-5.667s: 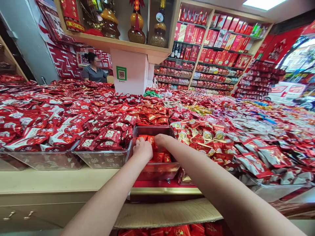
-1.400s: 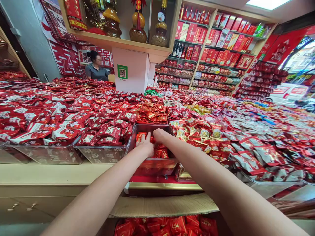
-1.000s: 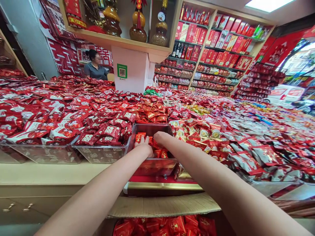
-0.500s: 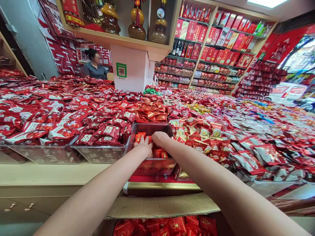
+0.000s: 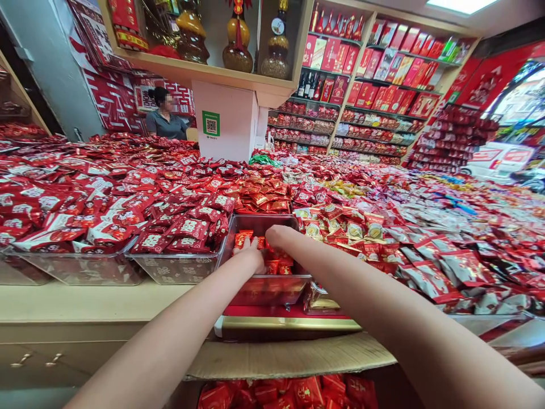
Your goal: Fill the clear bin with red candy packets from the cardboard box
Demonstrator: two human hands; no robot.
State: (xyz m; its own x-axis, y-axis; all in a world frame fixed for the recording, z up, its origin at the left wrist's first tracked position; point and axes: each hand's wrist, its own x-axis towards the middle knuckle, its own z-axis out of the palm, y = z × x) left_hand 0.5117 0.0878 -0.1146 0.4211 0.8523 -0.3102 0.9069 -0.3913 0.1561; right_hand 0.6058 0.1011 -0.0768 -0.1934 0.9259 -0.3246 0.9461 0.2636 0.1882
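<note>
Both hands reach into a clear plastic bin (image 5: 272, 287) that holds small red packets (image 5: 272, 266). My left hand (image 5: 250, 254) is at the bin's left half, its fingers apart and touching the packets. Beside it on the right, my right hand (image 5: 279, 237) is bent down at the wrist, and its fingers are hidden behind the hand. Whether it holds anything does not show. Below the bin, a cardboard box (image 5: 293, 358) with its flap up contains more red packets (image 5: 309, 392).
Bins of dark red packets (image 5: 187, 230) stand to the left, gold-and-red packets (image 5: 355, 230) to the right. Behind are a white pillar (image 5: 232, 133), an overhanging display shelf (image 5: 213, 71) and a seated person (image 5: 167, 119). Drawers (image 5: 38, 358) lie below the counter edge.
My right hand has shifted slightly right within the bin, and its forearm has moved a little. My left hand stays in nearly the same place among the packets.
</note>
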